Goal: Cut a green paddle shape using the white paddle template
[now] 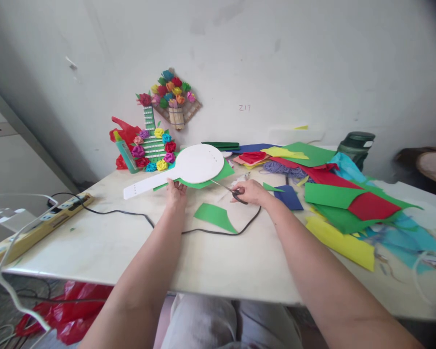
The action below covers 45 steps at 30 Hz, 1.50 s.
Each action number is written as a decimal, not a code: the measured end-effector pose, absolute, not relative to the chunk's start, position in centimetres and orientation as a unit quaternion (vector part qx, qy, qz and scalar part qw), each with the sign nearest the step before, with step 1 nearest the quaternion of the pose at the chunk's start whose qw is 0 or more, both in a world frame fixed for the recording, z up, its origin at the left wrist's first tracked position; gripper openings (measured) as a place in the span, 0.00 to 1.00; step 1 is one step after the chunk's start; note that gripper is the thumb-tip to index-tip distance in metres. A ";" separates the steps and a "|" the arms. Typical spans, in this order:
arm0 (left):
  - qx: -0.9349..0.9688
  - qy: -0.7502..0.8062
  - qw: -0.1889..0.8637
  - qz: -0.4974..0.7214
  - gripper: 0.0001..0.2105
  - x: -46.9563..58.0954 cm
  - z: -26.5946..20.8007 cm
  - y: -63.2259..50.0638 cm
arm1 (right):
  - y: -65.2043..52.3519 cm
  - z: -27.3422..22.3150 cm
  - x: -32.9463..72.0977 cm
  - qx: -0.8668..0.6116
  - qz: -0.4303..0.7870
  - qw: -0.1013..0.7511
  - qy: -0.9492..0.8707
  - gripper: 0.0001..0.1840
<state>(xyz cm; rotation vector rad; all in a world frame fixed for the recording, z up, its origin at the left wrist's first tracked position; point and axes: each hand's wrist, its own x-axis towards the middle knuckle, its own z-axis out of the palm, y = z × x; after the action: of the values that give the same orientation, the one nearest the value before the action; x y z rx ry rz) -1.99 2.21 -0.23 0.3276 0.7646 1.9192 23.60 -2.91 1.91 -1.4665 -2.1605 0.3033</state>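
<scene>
My left hand (pixel 176 190) grips a white cutout (pixel 199 162), a round head with a long straight handle, together with green paper (pixel 228 169) behind it. Small dark dots mark the round part and the handle's end. My right hand (pixel 252 192) is closed on the handles of a pair of scissors (pixel 223 185). The scissor blades point left and meet the green paper along the lower right edge of the white circle. Below, a cut-off green paper scrap (pixel 214 216) lies on the table between my forearms.
A black cable (pixel 210 231) crosses the table from a yellow power strip (pixel 43 225) at left. A glue bottle (pixel 126 152) and paper-flower crafts (pixel 154 145) stand at the back. Coloured paper (pixel 343 242), purple yarn (pixel 285 168) and a dark green bottle (pixel 356 148) occupy the right.
</scene>
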 end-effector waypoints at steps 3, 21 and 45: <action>0.109 0.326 0.495 0.798 0.10 -2.1 0.0 2.2 | -3.2 2.5 23.3 -0.536 0.112 0.213 -0.809 0.20; 0.219 0.282 0.532 0.768 0.08 -0.4 -0.5 1.5 | -5.5 2.7 17.1 -0.529 0.058 0.081 -0.842 0.30; 0.237 0.273 0.551 0.752 0.07 0.5 -1.2 1.9 | -5.5 3.5 15.9 -0.602 0.184 0.032 -0.777 0.20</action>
<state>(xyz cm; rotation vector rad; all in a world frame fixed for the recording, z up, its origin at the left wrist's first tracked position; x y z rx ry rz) 0.55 1.91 -1.24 0.5605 0.6455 1.7804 15.88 -5.49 3.50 -1.8520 -2.3915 0.5654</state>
